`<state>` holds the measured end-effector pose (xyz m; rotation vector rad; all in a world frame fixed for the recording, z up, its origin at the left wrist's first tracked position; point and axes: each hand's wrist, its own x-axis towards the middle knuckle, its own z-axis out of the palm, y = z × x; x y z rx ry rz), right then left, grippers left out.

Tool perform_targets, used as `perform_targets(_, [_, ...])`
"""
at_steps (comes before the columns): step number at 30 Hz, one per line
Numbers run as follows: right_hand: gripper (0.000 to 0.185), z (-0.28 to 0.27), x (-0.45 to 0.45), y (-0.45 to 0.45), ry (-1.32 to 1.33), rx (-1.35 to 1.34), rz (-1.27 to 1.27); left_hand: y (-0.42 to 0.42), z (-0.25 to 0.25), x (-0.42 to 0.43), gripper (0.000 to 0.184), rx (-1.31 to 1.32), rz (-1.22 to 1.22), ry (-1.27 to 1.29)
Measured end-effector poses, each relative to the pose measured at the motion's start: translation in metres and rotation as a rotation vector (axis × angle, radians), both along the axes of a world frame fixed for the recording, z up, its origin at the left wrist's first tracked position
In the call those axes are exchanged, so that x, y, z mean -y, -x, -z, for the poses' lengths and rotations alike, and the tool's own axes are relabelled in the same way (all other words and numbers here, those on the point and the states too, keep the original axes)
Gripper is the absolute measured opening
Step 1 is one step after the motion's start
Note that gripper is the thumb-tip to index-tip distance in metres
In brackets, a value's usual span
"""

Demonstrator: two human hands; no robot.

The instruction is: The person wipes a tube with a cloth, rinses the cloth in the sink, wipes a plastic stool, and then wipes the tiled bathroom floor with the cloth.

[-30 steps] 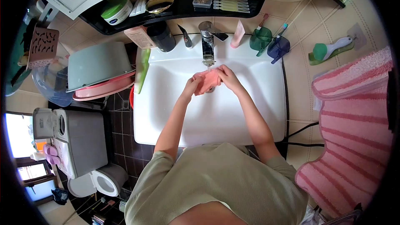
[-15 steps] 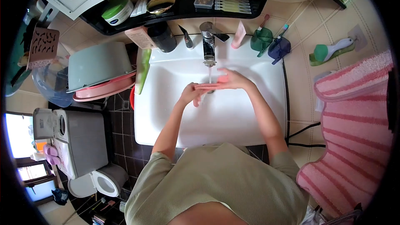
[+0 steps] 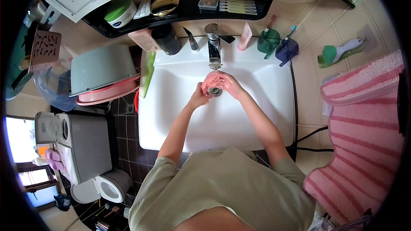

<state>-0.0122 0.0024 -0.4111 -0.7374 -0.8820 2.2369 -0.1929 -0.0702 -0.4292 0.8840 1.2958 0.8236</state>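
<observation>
Both hands meet over the white sink (image 3: 180,124), just below and in front of the chrome faucet (image 3: 214,51). My left hand (image 3: 200,97) is closed, its fingers up against those of my right hand and its thumb apart, near the drain (image 3: 215,91). From the right, my right hand (image 3: 231,86) curls its fingers over toward the left one and looks wet. Where the fingers overlap there is a bright pink, rounded mass; whether it is only fingers or something held between them, I cannot make out.
Along the sink's back stand a dark cup (image 3: 167,38), a small black tube (image 3: 191,38), a pink tube (image 3: 245,37), a green cup (image 3: 269,40) and a blue cup (image 3: 287,50). Basins (image 3: 102,68) lean at the left; a pink striped towel (image 3: 364,132) hangs right. A black shelf (image 3: 188,10) overhangs behind.
My hands were stretched flat across each other under a visible stream of water. Now their fingers are curled together, and my right hand has shifted left. The stream no longer shows clearly.
</observation>
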Motion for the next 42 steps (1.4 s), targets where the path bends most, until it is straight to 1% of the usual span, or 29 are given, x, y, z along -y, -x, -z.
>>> perform_targets(1, [0.034, -0.002, 0.001, 0.008, 0.022, -0.060, 0.027, 0.000, 0.005, -0.001, 0.046, 0.053, 0.092, 0.128])
perform_targets(2, [0.036, 0.007, 0.005, 0.016, 0.038, -0.049, 0.107, -0.005, 0.010, 0.000, 0.040, 0.056, 0.081, 0.141])
perform_targets(3, [0.035, 0.001, 0.010, 0.020, -0.033, -0.035, 0.143, -0.012, 0.013, 0.002, 0.036, 0.059, 0.069, 0.153])
perform_targets(5, [0.034, -0.010, 0.020, 0.023, -0.177, -0.008, 0.213, -0.017, 0.017, 0.008, 0.035, 0.306, 0.062, 0.196])
perform_targets(6, [0.030, -0.018, 0.020, 0.021, -0.198, 0.048, 0.215, -0.019, 0.015, 0.010, 0.037, 0.430, 0.058, 0.217])
perform_targets(9, [0.023, 0.000, 0.014, 0.007, -0.778, 0.408, 0.149, -0.024, 0.005, 0.009, 0.046, 1.011, -0.020, 0.127])
perform_targets(10, [0.017, -0.002, 0.016, 0.008, -0.953, 0.456, 0.247, -0.025, -0.018, 0.010, 0.055, 1.106, -0.026, 0.171])
perform_targets(11, [0.016, -0.005, 0.018, 0.001, -1.135, 0.549, 0.214, -0.028, -0.033, 0.009, 0.058, 1.193, -0.117, 0.185])
perform_targets(13, [0.014, -0.048, 0.029, -0.013, -1.496, 0.736, 0.138, -0.033, -0.051, 0.005, 0.064, 1.364, -0.305, 0.214])
perform_targets(14, [0.010, -0.050, 0.031, -0.014, -1.532, 0.764, 0.190, -0.034, -0.052, 0.004, 0.052, 1.283, -0.276, 0.183])
perform_targets(17, [0.008, -0.072, 0.036, -0.021, -1.584, 0.894, 0.258, -0.032, 0.001, -0.013, 0.031, 1.224, -0.173, 0.076])
perform_targets(18, [0.011, -0.075, 0.035, -0.020, -1.546, 0.884, 0.308, -0.033, -0.003, -0.015, 0.014, 1.211, -0.144, 0.116])
perform_targets(21, [0.016, -0.100, 0.027, -0.024, -1.481, 0.867, 0.617, -0.032, -0.010, -0.021, 0.015, 1.041, -0.235, 0.182])
perform_targets(22, [0.034, -0.108, 0.021, -0.026, -1.521, 0.884, 0.613, -0.033, -0.022, -0.021, 0.015, 1.025, -0.233, 0.208])
perform_targets(24, [0.046, -0.135, 0.010, -0.019, -1.557, 0.994, 0.677, -0.033, -0.043, -0.021, 0.017, 0.991, -0.227, 0.262])
perform_targets(25, [0.052, -0.142, 0.005, -0.016, -1.571, 1.049, 0.709, -0.033, -0.043, -0.021, 0.021, 0.959, -0.234, 0.250])
perform_targets(28, [0.064, -0.143, -0.008, -0.012, -1.611, 1.242, 0.589, -0.029, -0.035, -0.026, 0.030, 0.896, -0.217, 0.231])
perform_targets(29, [0.064, -0.142, -0.007, -0.012, -1.598, 1.263, 0.578, -0.023, -0.025, -0.028, 0.032, 0.899, -0.188, 0.233])
perform_targets(30, [0.064, -0.141, -0.007, -0.012, -1.586, 1.283, 0.567, -0.021, -0.028, -0.028, 0.034, 0.902, -0.159, 0.235])
perform_targets(34, [0.064, -0.133, -0.007, -0.019, -1.580, 1.323, 0.532, -0.018, -0.044, -0.020, 0.024, 0.783, -0.107, 0.231])
perform_targets(37, [0.056, -0.134, -0.002, -0.024, -1.633, 1.308, 0.532, -0.020, -0.050, -0.014, 0.020, 0.706, -0.083, 0.242])
perform_targets(39, [0.051, -0.125, 0.008, -0.021, -1.637, 1.159, 0.530, -0.025, -0.051, -0.009, 0.019, 0.625, -0.115, 0.216])
perform_targets(40, [0.049, -0.117, 0.015, -0.019, -1.639, 1.083, 0.530, -0.026, -0.053, -0.006, 0.018, 0.620, -0.081, 0.228])
perform_targets(41, [0.046, -0.107, 0.024, -0.017, -1.697, 0.974, 0.491, -0.026, -0.054, -0.003, 0.017, 0.614, -0.051, 0.239])
perform_targets(42, [0.051, -0.101, 0.034, -0.016, -1.694, 0.954, 0.370, -0.025, -0.055, 0.001, 0.016, 0.609, -0.023, 0.252])
